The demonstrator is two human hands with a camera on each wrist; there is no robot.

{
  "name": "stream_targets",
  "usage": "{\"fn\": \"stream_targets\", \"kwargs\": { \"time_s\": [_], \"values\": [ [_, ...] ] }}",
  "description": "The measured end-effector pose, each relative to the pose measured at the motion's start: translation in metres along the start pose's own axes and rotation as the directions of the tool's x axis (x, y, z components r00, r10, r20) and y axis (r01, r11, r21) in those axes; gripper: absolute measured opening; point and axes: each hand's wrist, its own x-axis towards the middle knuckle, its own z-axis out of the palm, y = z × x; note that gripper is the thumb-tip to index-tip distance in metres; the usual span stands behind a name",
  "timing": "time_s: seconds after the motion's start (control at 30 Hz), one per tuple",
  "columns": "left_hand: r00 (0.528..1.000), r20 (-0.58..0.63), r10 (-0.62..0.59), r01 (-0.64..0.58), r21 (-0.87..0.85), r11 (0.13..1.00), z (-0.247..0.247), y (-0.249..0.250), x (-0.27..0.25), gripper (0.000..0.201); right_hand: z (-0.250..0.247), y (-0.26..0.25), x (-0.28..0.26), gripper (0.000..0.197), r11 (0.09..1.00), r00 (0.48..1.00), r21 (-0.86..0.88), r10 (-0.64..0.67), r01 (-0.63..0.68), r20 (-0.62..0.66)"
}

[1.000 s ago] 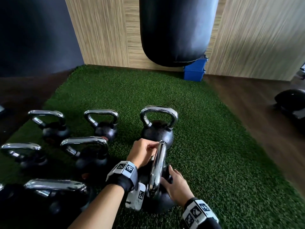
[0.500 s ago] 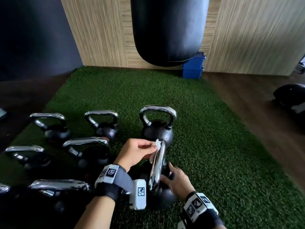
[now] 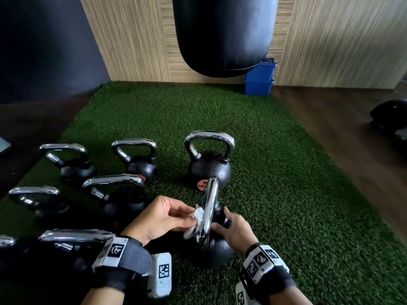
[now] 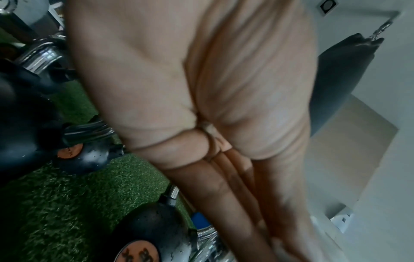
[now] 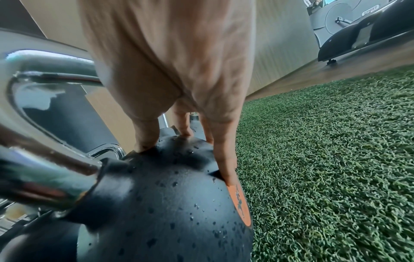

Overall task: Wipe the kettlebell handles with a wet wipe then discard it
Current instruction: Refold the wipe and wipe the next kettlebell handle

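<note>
A black kettlebell [image 3: 217, 249] with a chrome handle [image 3: 209, 208] stands on the green turf right in front of me. My left hand [image 3: 167, 216] pinches a crumpled white wet wipe [image 3: 198, 213] against the left side of that handle, about halfway along it. My right hand [image 3: 233, 230] rests on the ball with straight fingers; in the right wrist view its fingertips [image 5: 226, 170] press the wet black ball [image 5: 165, 203] beside the orange label [image 5: 240, 202]. In the left wrist view the palm hides the wipe.
Several more kettlebells stand to the left [image 3: 123, 194] and one just beyond [image 3: 209, 164]. A black punching bag [image 3: 222, 34] hangs ahead, with a blue bin [image 3: 258, 79] by the wooden wall behind it. Brown floor borders the turf [image 3: 297, 183] on the right.
My left hand has slid back along the handle from its far end toward me, with the wipe now showing between the fingers. The right hand stays on the ball.
</note>
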Motion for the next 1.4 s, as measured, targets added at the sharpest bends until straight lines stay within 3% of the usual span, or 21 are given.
{"fn": "stream_targets", "kwargs": {
  "time_s": [0.2,0.37,0.5,0.6,0.67,0.73,0.8,0.87,0.97,1.1,1.23,1.4],
  "values": [
    [0.986,0.166,0.022,-0.062,0.237,0.97,-0.005,-0.01,-0.015,0.022,0.0,-0.003,-0.003,0.079,1.0,1.0,0.028,0.012,-0.012,0.015],
    [0.985,0.171,0.018,-0.065,0.272,0.96,-0.006,-0.024,-0.015,0.028,0.001,-0.002,-0.002,0.079,1.0,1.0,-0.012,0.005,-0.005,0.012],
    [0.989,0.137,-0.055,0.015,0.279,0.96,0.0,-0.041,-0.013,0.029,0.002,-0.004,-0.005,0.078,0.999,1.0,-0.035,0.005,-0.004,0.005],
    [0.993,0.104,-0.058,0.029,0.268,0.963,0.001,-0.044,-0.012,0.02,-0.003,-0.008,-0.008,0.061,0.994,1.0,-0.108,0.005,-0.004,0.008],
    [0.999,0.034,-0.03,0.021,0.223,0.975,0.0,-0.04,-0.009,0.022,-0.012,-0.015,-0.009,0.038,0.988,0.99,-0.144,-0.065,0.047,-0.122],
    [0.992,-0.122,0.02,-0.011,0.076,0.997,0.0,-0.029,-0.006,0.02,-0.022,-0.029,-0.014,0.024,0.98,0.909,-0.109,-0.193,0.164,-0.37],
    [0.973,-0.225,0.053,-0.082,-0.122,0.989,0.002,-0.013,-0.005,0.026,-0.036,-0.048,-0.021,0.015,0.928,0.761,-0.059,-0.337,0.368,-0.555],
    [0.964,-0.248,0.098,-0.159,-0.241,0.957,0.005,0.006,-0.004,0.032,-0.05,-0.065,-0.028,0.019,0.835,0.692,-0.044,-0.483,0.548,-0.536],
    [0.961,-0.238,0.142,-0.217,-0.327,0.92,0.012,0.029,-0.002,0.041,-0.059,-0.08,-0.04,0.043,0.722,0.689,0.004,-0.659,0.692,-0.301],
    [0.965,-0.244,0.095,-0.176,-0.335,0.926,0.021,0.04,0.002,0.053,-0.056,-0.085,-0.044,0.053,0.703,0.682,0.075,-0.649,0.707,-0.338],
    [0.964,-0.248,0.095,-0.143,-0.186,0.972,0.025,0.037,0.006,0.039,-0.054,-0.083,-0.042,0.045,0.692,0.68,0.128,-0.627,0.71,-0.381],
    [0.977,-0.161,0.142,-0.127,0.099,0.987,0.015,0.024,0.016,0.021,-0.06,-0.067,-0.031,0.015,0.794,0.806,0.205,-0.497,0.572,-0.322]
  ]
}}
